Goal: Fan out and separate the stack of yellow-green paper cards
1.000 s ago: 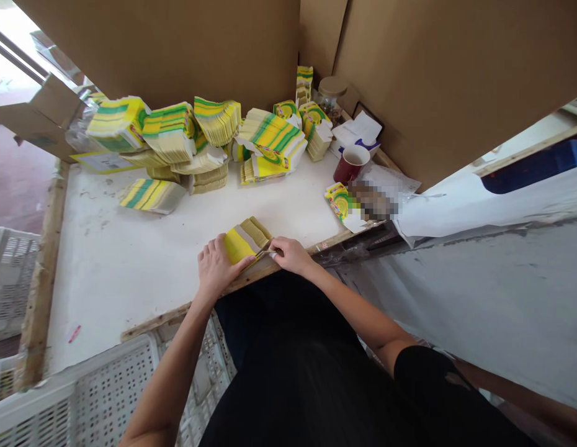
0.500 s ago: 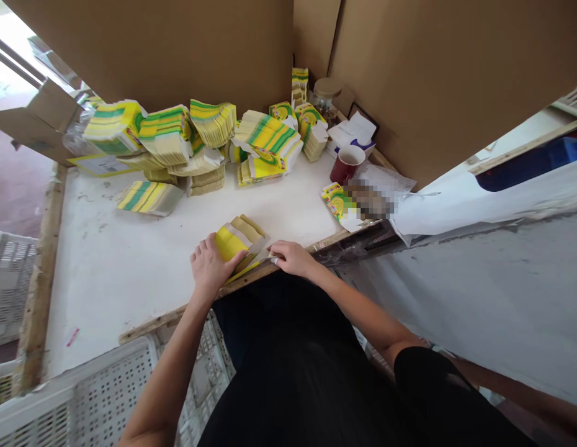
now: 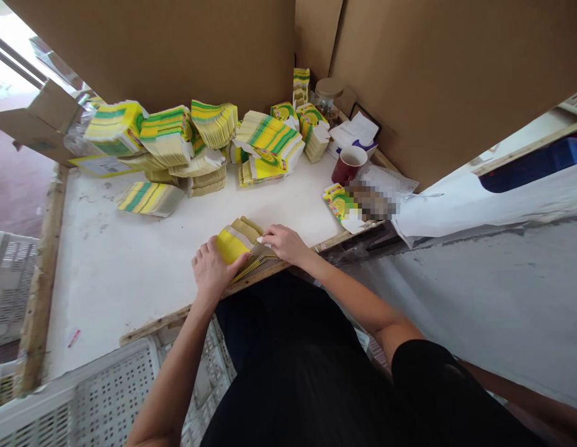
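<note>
Since half a second ago, the right hand [image 3: 287,243] has shifted away from the table's near edge and in over the stack, and more thin yellow edges show fanned along the stack's near side. Taking that stack of flat, folded yellow-and-brown cardboard cartons [image 3: 229,246] as the clock's centre, with twelve pointing away from the person, the left hand [image 3: 211,268] grips its nine o'clock end, thumb pressed on top. The right fingers are curled against its three o'clock end; whether they pinch one layer or several, I cannot tell.

The stack lies at the front of the white tabletop [image 3: 130,267], its fanned layers close to the bare wooden edge strip [image 3: 162,321] at six o'clock. Should the left thumb ease off, the loosened layers could slide over that strip. Uneven pressure from the right fingers might skew or crease the thin card. The dark red mug with a white inside [image 3: 346,171], at two o'clock, stands well apart, so a knock seems unlikely.
</note>
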`<state>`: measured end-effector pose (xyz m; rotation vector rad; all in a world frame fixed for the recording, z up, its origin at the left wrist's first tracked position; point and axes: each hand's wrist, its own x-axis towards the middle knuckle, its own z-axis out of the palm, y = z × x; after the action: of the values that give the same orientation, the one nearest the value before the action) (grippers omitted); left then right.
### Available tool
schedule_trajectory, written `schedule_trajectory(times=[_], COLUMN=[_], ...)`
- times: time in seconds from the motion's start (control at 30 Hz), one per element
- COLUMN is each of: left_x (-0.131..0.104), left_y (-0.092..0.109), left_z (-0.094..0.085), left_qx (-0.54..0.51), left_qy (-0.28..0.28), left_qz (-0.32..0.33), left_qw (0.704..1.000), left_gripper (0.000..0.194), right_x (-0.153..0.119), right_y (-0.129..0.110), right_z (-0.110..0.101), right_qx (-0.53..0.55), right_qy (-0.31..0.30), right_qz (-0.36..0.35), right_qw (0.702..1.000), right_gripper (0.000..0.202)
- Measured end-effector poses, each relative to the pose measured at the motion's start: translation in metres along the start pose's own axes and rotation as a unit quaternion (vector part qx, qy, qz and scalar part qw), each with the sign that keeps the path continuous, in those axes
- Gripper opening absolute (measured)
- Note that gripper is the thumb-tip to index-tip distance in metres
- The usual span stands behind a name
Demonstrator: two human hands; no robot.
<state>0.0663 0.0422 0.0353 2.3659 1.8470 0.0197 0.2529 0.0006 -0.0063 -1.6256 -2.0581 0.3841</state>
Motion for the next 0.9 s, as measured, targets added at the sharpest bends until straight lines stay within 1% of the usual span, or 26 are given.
schedule_trajectory(times=[0.17,0.27,0.33,0.47,0.6,0.67,0.77,0.9], left_x=[0.001,0.001,0.001,-0.001,-0.003,-0.003,-0.003,-0.003], left_y=[0.000,0.001,0.002,0.004,0.002,0.001,0.001,0.004], left_z=[-0.001,-0.002,-0.002,-0.001,0.001,0.002,0.002,0.001], left_qx=[-0.004,-0.006,-0.005,-0.003,-0.002,-0.002,0.001,0.013], left_qy=[-0.006,-0.009,-0.011,-0.011,-0.007,-0.006,0.002,0.005], left_qz=[-0.006,-0.007,-0.008,-0.010,-0.002,0.006,0.000,-0.037], left_qw=[1.000,1.000,1.000,1.000,1.000,1.000,1.000,0.999], left_gripper=[0.083,0.084,0.085,0.086,0.082,0.080,0.082,0.081], right_x=[-0.014,-0.017,-0.014,0.003,0.021,0.027,0.032,0.036], right_y=[0.002,0.000,-0.003,-0.009,-0.015,-0.018,-0.023,-0.029], right_z=[-0.001,-0.004,-0.008,-0.016,-0.023,-0.023,-0.018,-0.010], right_qx=[-0.056,-0.052,-0.040,-0.022,-0.054,-0.075,-0.077,-0.020], right_qy=[0.021,0.009,-0.015,-0.093,-0.140,-0.149,-0.139,-0.129], right_qz=[-0.057,-0.057,-0.039,0.008,0.028,0.034,0.057,0.140], right_qw=[0.997,0.997,0.998,0.995,0.988,0.985,0.986,0.981], right_gripper=[0.021,0.021,0.020,0.014,0.011,0.013,0.018,0.021])
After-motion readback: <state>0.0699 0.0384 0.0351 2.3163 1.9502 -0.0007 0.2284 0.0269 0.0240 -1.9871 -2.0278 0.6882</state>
